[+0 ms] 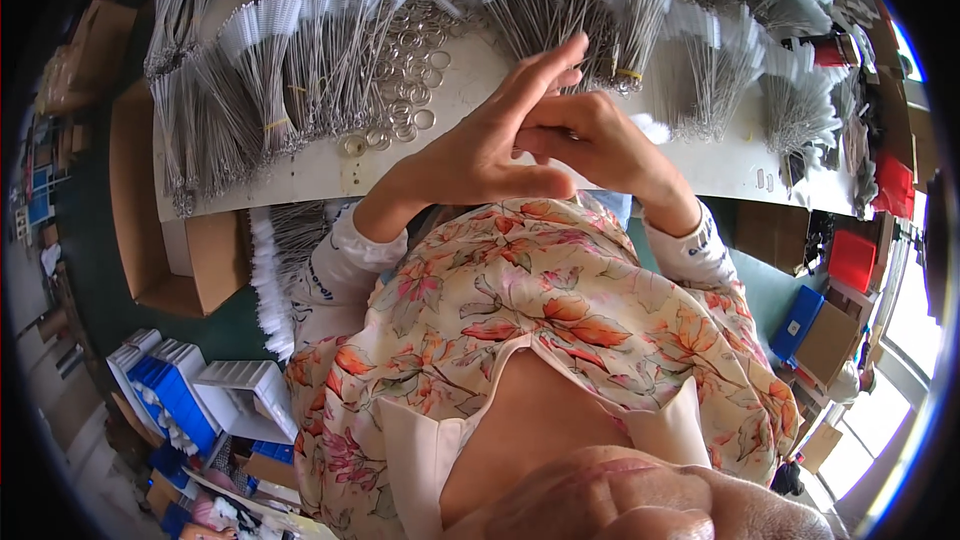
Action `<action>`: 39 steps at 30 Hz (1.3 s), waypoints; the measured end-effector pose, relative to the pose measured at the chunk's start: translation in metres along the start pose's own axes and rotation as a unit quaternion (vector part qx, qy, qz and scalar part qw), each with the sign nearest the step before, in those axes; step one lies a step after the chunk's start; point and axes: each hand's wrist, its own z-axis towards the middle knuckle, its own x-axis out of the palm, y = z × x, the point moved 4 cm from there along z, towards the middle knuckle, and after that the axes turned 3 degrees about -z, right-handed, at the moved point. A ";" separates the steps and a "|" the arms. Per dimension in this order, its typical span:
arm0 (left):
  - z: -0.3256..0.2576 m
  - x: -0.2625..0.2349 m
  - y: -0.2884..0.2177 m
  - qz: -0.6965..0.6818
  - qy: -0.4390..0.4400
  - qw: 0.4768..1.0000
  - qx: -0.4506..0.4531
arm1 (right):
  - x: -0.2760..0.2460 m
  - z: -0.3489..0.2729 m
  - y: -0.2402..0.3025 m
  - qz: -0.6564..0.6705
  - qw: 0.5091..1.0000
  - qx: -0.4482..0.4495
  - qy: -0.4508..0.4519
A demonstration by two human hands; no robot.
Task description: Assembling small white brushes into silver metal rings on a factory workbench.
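Observation:
My left hand (495,135) is raised over the white table (300,175) with its fingers stretched out, pointing up and to the right. My right hand (600,140) presses against its palm with curled fingers; anything pinched between them is hidden. Just beyond the fingertips lies a fan of thin wire brushes with white bristle tips (560,0), banded into a bundle. A heap of small metal rings (405,90) lies to the left of my left hand. More banded brush bundles (260,70) are spread across the left of the table.
Further brush bundles (730,60) cover the table's right side. Open cardboard boxes (170,240) stand at the left, one holding white-tipped brushes (270,280). Blue and white bins (180,390) sit on the floor at lower left. Red and blue boxes (850,260) stand at the right.

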 end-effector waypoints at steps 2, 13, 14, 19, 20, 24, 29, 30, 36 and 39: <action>-0.009 -0.010 0.001 -0.008 -0.024 0.999 0.026 | -0.002 -0.004 -0.007 0.031 0.999 0.025 0.019; -0.011 -0.031 0.015 0.350 -0.012 0.936 0.047 | -0.018 -0.049 -0.064 0.028 0.985 0.168 0.038; -0.012 -0.058 0.031 0.439 -0.095 0.893 0.020 | -0.027 -0.056 -0.068 -0.229 0.964 0.134 0.009; -0.007 -0.104 0.069 0.649 -0.134 0.747 -0.047 | -0.007 -0.065 -0.096 -0.583 0.802 0.132 0.016; -0.006 -0.104 0.070 0.649 -0.138 0.747 -0.043 | -0.008 -0.063 -0.094 -0.474 0.870 0.127 -0.037; -0.013 -0.108 0.054 0.600 -0.154 0.785 -0.024 | -0.003 -0.047 -0.083 -0.147 0.974 0.090 -0.144; -0.010 -0.093 0.003 0.485 -0.298 0.822 0.029 | -0.012 -0.005 -0.033 0.082 0.980 0.077 -0.162; -0.011 -0.089 -0.004 0.486 -0.299 0.821 0.033 | -0.013 0.003 -0.028 0.084 0.981 0.073 -0.161; -0.019 -0.064 -0.005 0.045 -0.409 0.911 -0.023 | -0.008 0.025 -0.004 0.059 0.973 -0.010 -0.223; -0.015 -0.047 -0.001 -0.080 -0.400 0.913 -0.023 | -0.002 0.026 0.005 0.117 0.957 -0.071 -0.256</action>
